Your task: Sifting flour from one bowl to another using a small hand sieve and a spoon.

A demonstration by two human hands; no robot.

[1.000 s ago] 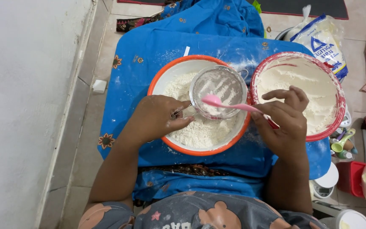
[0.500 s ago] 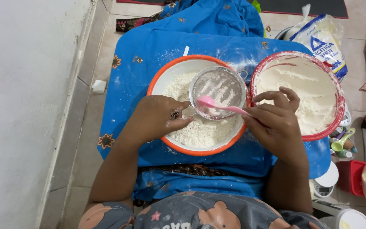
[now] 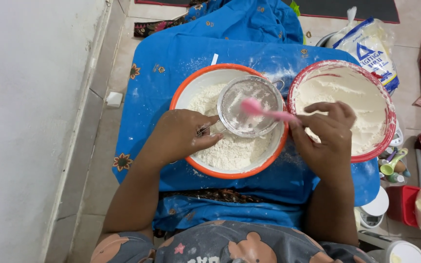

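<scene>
Head view, looking straight down. My left hand point(image 3: 179, 139) grips the sieve point(image 3: 249, 106) by its handle, fingers closed round it. The handle runs from the hand up-right to the mesh, so the sieve's long axis is diagonal, lower-left to upper-right. The sieve hangs over the orange bowl point(image 3: 181, 97), toward its upper-right rim, above the flour heap point(image 3: 225, 151).

My right hand point(image 3: 327, 141) pinches a pink spoon point(image 3: 264, 111) by the handle end. The spoon lies nearly level, pointing left, with its head inside the sieve on the mesh. So the sieve sits left of and slightly above the right hand, and up-right of the left hand. The left hand is the one actually carrying it; the right only reaches in with the spoon.

The red bowl point(image 3: 391, 122), also full of flour, sits just beside the orange one, partly under the right hand. Both bowls stand on a blue cloth point(image 3: 171, 58) dusted white. Flour bag point(image 3: 371, 48) at top right, well apart.
</scene>
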